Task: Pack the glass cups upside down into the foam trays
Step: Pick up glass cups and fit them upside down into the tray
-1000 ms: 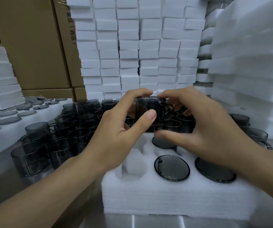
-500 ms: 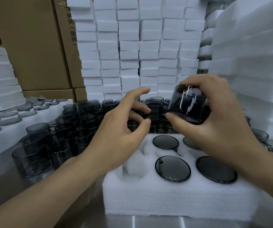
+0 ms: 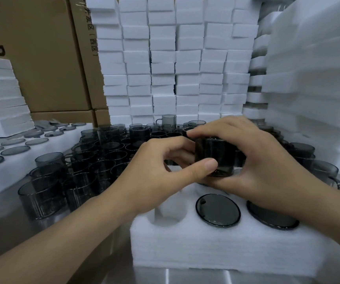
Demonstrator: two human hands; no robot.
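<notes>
Both hands hold one smoky glass cup (image 3: 214, 156) just above the back row of the foam tray (image 3: 206, 249). The right hand (image 3: 263, 160) is curled over its top and far side and the left hand (image 3: 154, 173) pinches its near wall, so each grip is closed on the glass. Its long axis stands about upright, though I can't tell which end is down. The one open pocket (image 3: 170, 210) I can see lies below and left of the cup, nearer the left hand and beside two seated cups (image 3: 218, 211); the hands hide whatever is directly underneath.
</notes>
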